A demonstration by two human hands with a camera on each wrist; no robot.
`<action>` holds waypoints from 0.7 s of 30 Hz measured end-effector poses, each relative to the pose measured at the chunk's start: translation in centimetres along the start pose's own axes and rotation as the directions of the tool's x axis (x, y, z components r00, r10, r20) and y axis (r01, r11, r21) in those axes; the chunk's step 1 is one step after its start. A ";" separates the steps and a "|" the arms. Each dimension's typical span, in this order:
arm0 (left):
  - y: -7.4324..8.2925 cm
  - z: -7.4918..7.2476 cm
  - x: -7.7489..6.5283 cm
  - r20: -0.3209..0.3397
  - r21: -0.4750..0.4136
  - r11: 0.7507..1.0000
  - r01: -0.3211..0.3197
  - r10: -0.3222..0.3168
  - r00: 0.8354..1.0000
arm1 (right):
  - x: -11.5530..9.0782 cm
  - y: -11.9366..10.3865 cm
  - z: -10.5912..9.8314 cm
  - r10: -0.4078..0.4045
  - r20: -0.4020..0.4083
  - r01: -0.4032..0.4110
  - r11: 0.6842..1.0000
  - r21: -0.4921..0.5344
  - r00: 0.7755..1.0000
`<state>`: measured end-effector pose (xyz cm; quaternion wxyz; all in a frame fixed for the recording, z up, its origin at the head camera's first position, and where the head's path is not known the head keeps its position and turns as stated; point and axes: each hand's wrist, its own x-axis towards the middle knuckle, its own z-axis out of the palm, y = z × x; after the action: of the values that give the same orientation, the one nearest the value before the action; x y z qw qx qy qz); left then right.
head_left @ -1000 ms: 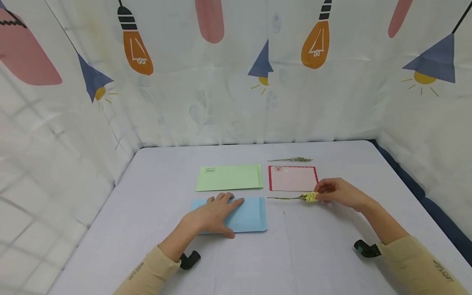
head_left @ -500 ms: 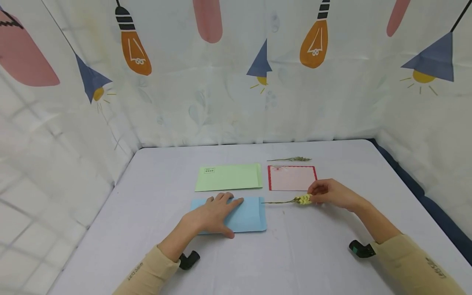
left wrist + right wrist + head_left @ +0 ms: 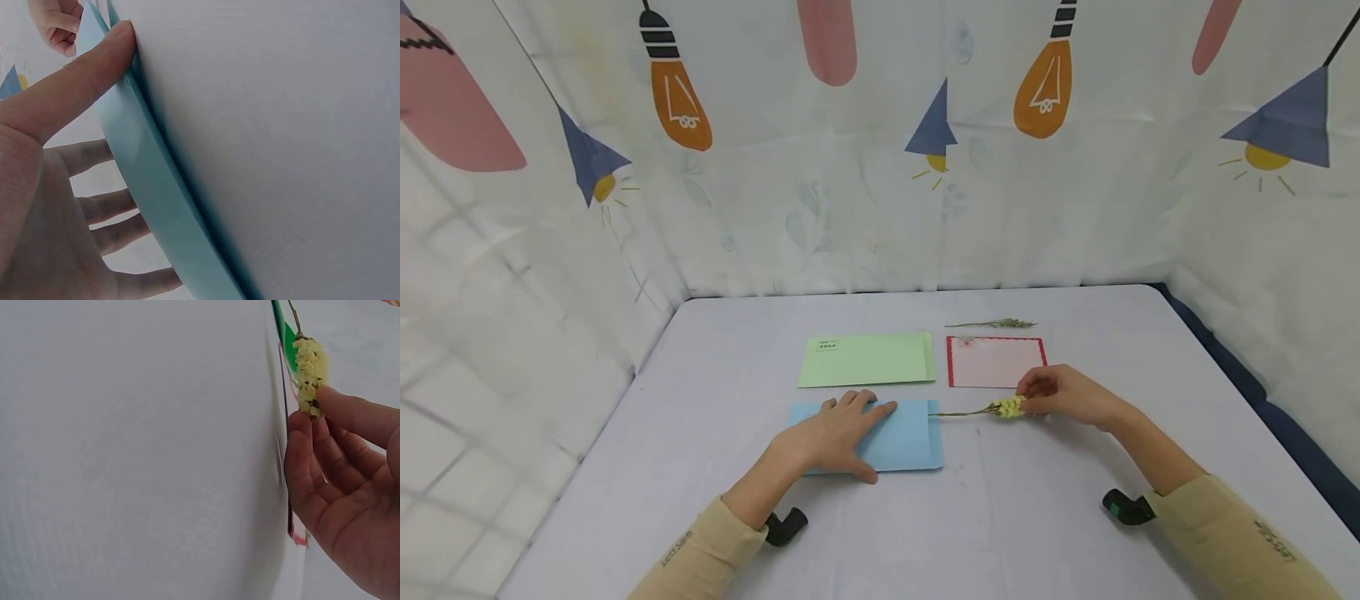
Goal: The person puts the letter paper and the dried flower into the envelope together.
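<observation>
A light blue envelope (image 3: 898,446) lies on the table, its flap at the right end. My left hand (image 3: 835,433) rests on it with fingers spread, the thumb at the near edge. In the left wrist view the thumb (image 3: 81,87) touches that edge. My right hand (image 3: 1067,398) pinches a yellow dried flower (image 3: 1008,407) by its head, between thumb and fingertips. Its thin stem points left and its end meets the envelope's mouth beside the flap; whether the tip is inside I cannot tell. The right wrist view shows the flower head (image 3: 309,372) up close.
Behind the blue envelope lies a green envelope (image 3: 865,360). A pink card with a red border (image 3: 996,363) is right of it, just beyond the right hand. A dried green sprig (image 3: 1007,322) lies behind the card. White printed curtains (image 3: 865,208) surround the table.
My right hand has moved left with the yellow flower, bringing the stem's end from right of the blue envelope to its mouth. The left hand has stayed on the envelope.
</observation>
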<state>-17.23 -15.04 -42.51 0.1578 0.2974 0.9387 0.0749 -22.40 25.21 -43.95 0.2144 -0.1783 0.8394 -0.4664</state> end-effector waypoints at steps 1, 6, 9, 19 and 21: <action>0.0 0.0 0.0 0.000 -0.003 1.000 -0.001 0.001 1.000 | 0.1 0.0 0.1 -0.003 0.002 0.003 1.000 0.003 1.000; 0.1 0.0 0.0 0.006 -0.004 1.000 0.009 -0.009 1.000 | 0.4 -0.2 0.3 -0.020 0.010 0.020 1.000 0.012 1.000; 0.1 0.0 0.1 0.008 -0.003 1.000 0.017 -0.017 1.000 | 0.7 -0.3 0.5 -0.027 0.010 0.027 1.000 0.010 1.000; 0.2 -0.1 0.1 0.006 -0.023 0.999 0.023 -0.023 1.000 | 1.3 -0.6 1.1 -0.032 0.020 0.032 0.999 0.019 0.999; 0.2 0.0 0.2 0.007 -0.019 1.000 0.023 -0.022 1.000 | 1.4 -0.7 1.2 -0.032 0.021 0.032 0.999 0.020 0.999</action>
<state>-17.26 -14.78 -42.46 0.1645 0.2855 0.9407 0.0811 -22.87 23.33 -44.16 0.2175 -0.1946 0.8294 -0.4764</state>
